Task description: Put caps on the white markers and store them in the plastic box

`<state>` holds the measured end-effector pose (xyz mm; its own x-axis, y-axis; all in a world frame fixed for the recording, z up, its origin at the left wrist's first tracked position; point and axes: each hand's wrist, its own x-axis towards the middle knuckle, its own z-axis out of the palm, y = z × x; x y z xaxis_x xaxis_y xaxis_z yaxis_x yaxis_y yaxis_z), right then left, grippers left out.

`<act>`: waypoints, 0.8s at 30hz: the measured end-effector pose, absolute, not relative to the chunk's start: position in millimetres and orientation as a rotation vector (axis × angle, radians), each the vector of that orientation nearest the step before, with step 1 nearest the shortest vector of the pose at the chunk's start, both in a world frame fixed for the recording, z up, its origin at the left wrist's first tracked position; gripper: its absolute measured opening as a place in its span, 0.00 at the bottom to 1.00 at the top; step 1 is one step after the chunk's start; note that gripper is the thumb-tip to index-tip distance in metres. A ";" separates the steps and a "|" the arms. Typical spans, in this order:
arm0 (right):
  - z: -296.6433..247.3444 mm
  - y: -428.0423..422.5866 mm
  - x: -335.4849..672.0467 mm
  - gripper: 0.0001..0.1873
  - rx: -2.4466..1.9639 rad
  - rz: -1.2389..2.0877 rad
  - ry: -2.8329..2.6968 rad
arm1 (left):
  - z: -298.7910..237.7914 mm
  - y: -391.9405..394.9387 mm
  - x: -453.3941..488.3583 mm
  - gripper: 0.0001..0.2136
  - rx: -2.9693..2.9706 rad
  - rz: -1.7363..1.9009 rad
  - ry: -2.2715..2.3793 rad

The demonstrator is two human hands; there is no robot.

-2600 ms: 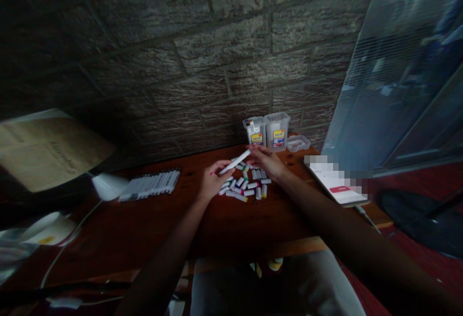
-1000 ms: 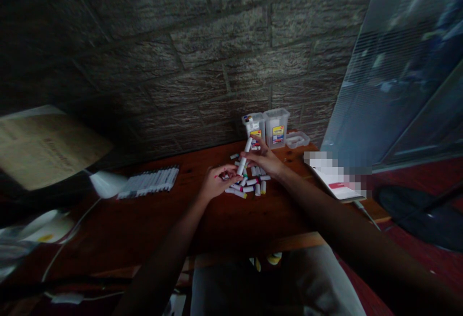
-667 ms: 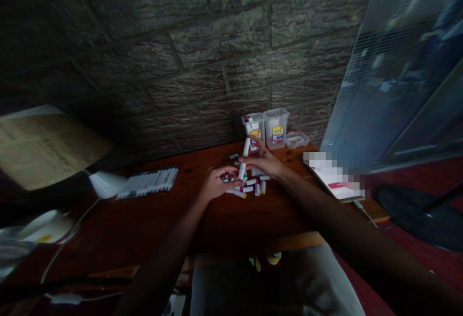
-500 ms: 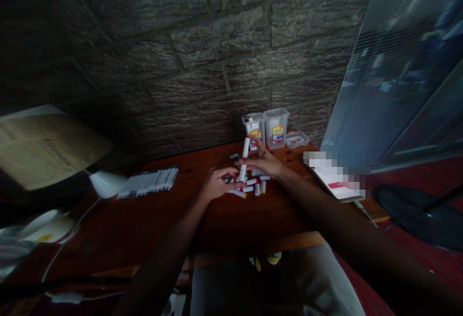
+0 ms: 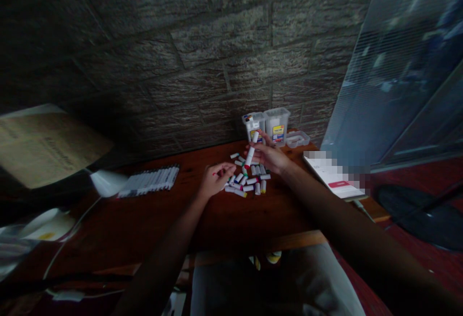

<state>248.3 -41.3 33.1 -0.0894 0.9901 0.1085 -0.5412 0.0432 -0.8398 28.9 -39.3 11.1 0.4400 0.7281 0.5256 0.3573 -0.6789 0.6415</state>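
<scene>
My right hand (image 5: pixel 270 157) is closed round a white marker (image 5: pixel 250 154) that it holds nearly upright, tip end down, above a scatter of marker caps (image 5: pixel 246 183) on the red-brown table (image 5: pixel 152 219). My left hand (image 5: pixel 214 179) hovers at the left edge of the caps with its fingers curled into a pinch; whether anything small is between them I cannot make out. Two clear plastic marker boxes (image 5: pixel 267 127) stand against the wall just behind my right hand.
A row of white markers (image 5: pixel 149 182) lies at the table's left beside a white lamp head (image 5: pixel 104 184). A small clear lid (image 5: pixel 297 138) and a phone (image 5: pixel 334 179) lie at the right. A stone wall rises behind; a cardboard box (image 5: pixel 43 144) stands left.
The marker went from slanted between both hands to upright in my right hand alone, then lifted back towards the boxes. My left hand let go and dropped to the caps.
</scene>
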 end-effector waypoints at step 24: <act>39.8 -36.9 270.6 0.22 -0.490 1.457 -0.673 | 8.4 -35.5 26.5 0.21 2.254 1.146 1.026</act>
